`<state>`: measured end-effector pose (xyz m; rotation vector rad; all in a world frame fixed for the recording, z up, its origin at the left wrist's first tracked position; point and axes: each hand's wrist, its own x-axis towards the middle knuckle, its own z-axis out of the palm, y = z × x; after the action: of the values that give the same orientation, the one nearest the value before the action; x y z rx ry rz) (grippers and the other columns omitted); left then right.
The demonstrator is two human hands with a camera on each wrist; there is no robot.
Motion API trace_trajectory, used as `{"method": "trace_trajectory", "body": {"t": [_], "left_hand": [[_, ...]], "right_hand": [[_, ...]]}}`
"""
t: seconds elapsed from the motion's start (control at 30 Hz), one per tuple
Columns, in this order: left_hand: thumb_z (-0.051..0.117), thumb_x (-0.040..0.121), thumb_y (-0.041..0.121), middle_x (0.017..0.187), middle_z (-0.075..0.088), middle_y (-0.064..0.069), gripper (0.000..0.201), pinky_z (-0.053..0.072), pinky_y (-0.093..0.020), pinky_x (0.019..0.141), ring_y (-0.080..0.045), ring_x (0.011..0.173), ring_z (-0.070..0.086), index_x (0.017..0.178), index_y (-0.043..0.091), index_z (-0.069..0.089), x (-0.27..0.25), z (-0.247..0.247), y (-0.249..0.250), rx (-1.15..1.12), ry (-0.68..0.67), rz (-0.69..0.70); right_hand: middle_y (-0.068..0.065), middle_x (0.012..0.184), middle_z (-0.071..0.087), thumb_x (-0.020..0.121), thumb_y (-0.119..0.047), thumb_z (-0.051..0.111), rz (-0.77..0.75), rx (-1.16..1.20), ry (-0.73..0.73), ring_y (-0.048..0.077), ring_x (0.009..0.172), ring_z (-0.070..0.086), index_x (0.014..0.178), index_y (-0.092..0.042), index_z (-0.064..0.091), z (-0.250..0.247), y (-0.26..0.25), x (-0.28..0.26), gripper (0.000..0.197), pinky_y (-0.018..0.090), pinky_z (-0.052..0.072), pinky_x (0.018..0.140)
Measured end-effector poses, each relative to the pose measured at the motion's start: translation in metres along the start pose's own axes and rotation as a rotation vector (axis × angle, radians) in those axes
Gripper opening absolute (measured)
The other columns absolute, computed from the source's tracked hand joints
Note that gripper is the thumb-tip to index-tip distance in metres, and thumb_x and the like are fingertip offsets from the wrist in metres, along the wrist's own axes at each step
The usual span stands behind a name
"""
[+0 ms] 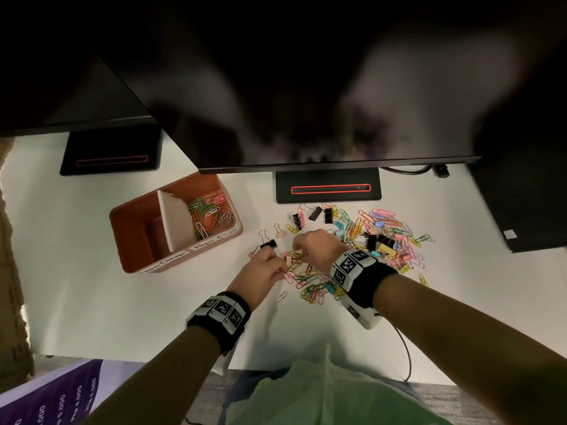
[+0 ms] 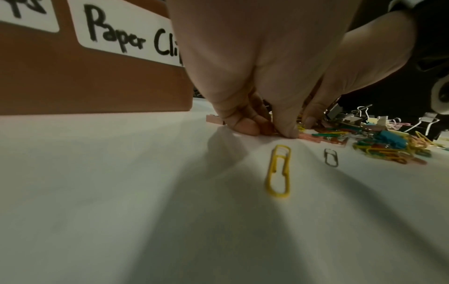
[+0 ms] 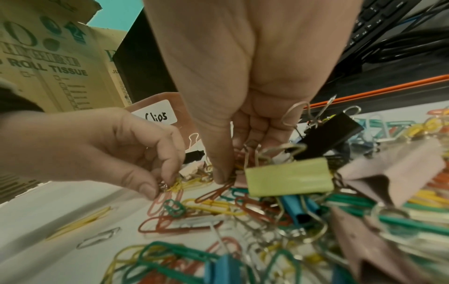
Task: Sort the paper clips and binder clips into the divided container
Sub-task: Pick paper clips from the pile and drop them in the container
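Here, on a smooth white desk (image 1: 122, 302), thin coated-wire paper clips (image 1: 310, 286) and folded-metal binder clips (image 1: 380, 240) lie tangled in one colourful heap, right of the terracotta divided container (image 1: 129, 237). A white partition splits the container; its right compartment holds paper clips, while the left looks bare. The left hand (image 1: 264, 271) pinches yellow paper clips at the heap's near-left edge, thumb and forefinger curled together. The right hand (image 1: 313, 250) digs its bent fingers into the heap and nips a reddish clip. Only the left wrist view reads the "Paper Cli" label and shows a lone yellow paper clip (image 2: 279, 173), its long axis pointing toward the fingers. The right wrist view alone reveals a pale yellow binder clip (image 3: 289, 176) lying crosswise.
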<state>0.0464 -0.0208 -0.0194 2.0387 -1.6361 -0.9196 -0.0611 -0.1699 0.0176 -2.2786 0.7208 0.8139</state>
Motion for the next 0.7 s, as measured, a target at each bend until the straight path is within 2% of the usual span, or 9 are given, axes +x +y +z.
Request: {"method": "trace_trajectory", "body": {"t": [0.1, 0.13, 0.2, 0.27, 0.33, 0.37, 0.43, 0.57, 0.7], "left_hand": [[0.063, 0.085, 0.012, 0.102, 0.050, -0.003, 0.005, 0.033, -0.008, 0.086, -0.004, 0.096, 0.052, 0.081, 0.009, 0.062, 0.001, 0.000, 0.001, -0.037, 0.015, -0.012], [0.063, 0.085, 0.011, 0.102, 0.051, -0.003, 0.005, 0.029, -0.002, 0.083, -0.002, 0.096, 0.050, 0.081, 0.008, 0.063, 0.001, 0.000, 0.001, -0.041, 0.011, -0.011], [0.062, 0.086, 0.009, 0.097, 0.055, -0.005, 0.006, 0.027, 0.003, 0.075, -0.001, 0.092, 0.050, 0.082, 0.005, 0.063, 0.001, -0.003, 0.003, -0.040, 0.004, -0.015], [0.062, 0.085, 0.010, 0.090, 0.056, -0.001, 0.005, 0.031, -0.004, 0.071, -0.009, 0.090, 0.054, 0.082, 0.008, 0.061, 0.001, -0.004, 0.004, -0.026, 0.008, -0.023], [0.062, 0.084, 0.013, 0.086, 0.053, 0.003, 0.006, 0.038, -0.021, 0.072, -0.015, 0.083, 0.051, 0.086, 0.014, 0.057, 0.003, -0.004, 0.003, -0.014, 0.012, -0.059], [0.062, 0.084, 0.015, 0.087, 0.054, 0.002, 0.009, 0.041, -0.028, 0.074, -0.015, 0.083, 0.050, 0.092, 0.014, 0.057, 0.003, -0.004, 0.003, -0.009, -0.007, -0.093], [0.062, 0.085, 0.015, 0.095, 0.060, -0.004, 0.012, 0.045, -0.034, 0.084, -0.019, 0.093, 0.055, 0.097, 0.012, 0.061, 0.005, -0.004, 0.002, -0.002, -0.038, -0.118], [0.058, 0.088, 0.014, 0.109, 0.057, -0.011, 0.013, 0.042, -0.032, 0.095, -0.022, 0.111, 0.054, 0.098, 0.007, 0.063, 0.010, -0.002, 0.004, 0.028, -0.084, -0.126], [0.053, 0.091, 0.012, 0.108, 0.056, -0.014, 0.015, 0.041, -0.031, 0.093, -0.025, 0.106, 0.053, 0.099, 0.004, 0.062, 0.009, 0.001, 0.003, 0.082, -0.086, -0.054]], "right_hand": [[0.013, 0.115, 0.058, 0.086, -0.005, 0.051, -0.005, -0.060, -0.034, 0.030, 0.103, 0.059, 0.109, -0.003, 0.064, -0.001, -0.004, 0.001, 0.026, 0.035, 0.051, 0.089], [0.014, 0.116, 0.057, 0.086, -0.004, 0.051, -0.008, -0.064, -0.029, 0.031, 0.102, 0.059, 0.107, -0.002, 0.064, 0.000, -0.004, 0.001, 0.025, 0.036, 0.051, 0.089], [0.013, 0.115, 0.057, 0.086, -0.003, 0.050, -0.013, -0.077, 0.003, 0.031, 0.101, 0.059, 0.106, -0.003, 0.064, 0.003, -0.004, 0.000, 0.025, 0.037, 0.051, 0.090], [0.012, 0.113, 0.060, 0.086, 0.000, 0.048, -0.030, -0.080, 0.034, 0.029, 0.100, 0.059, 0.107, -0.005, 0.064, 0.004, -0.004, -0.001, 0.027, 0.035, 0.052, 0.089], [0.011, 0.112, 0.063, 0.086, 0.000, 0.046, -0.037, -0.080, 0.027, 0.028, 0.101, 0.060, 0.109, -0.004, 0.063, 0.003, -0.005, -0.001, 0.029, 0.033, 0.052, 0.087], [0.011, 0.112, 0.063, 0.086, 0.000, 0.045, -0.032, -0.069, 0.020, 0.028, 0.101, 0.060, 0.109, -0.004, 0.062, 0.001, -0.005, -0.002, 0.029, 0.033, 0.051, 0.087], [0.011, 0.112, 0.064, 0.086, 0.000, 0.045, -0.024, -0.047, 0.015, 0.028, 0.102, 0.060, 0.110, -0.005, 0.062, -0.002, -0.006, -0.003, 0.030, 0.034, 0.051, 0.087], [0.011, 0.111, 0.065, 0.085, -0.002, 0.049, -0.019, -0.037, 0.004, 0.027, 0.102, 0.061, 0.107, -0.003, 0.066, -0.005, -0.007, -0.006, 0.028, 0.032, 0.052, 0.086], [0.008, 0.113, 0.066, 0.086, -0.004, 0.050, -0.038, 0.009, 0.030, 0.025, 0.103, 0.060, 0.108, -0.005, 0.066, -0.008, -0.004, -0.011, 0.028, 0.029, 0.049, 0.087]]}}
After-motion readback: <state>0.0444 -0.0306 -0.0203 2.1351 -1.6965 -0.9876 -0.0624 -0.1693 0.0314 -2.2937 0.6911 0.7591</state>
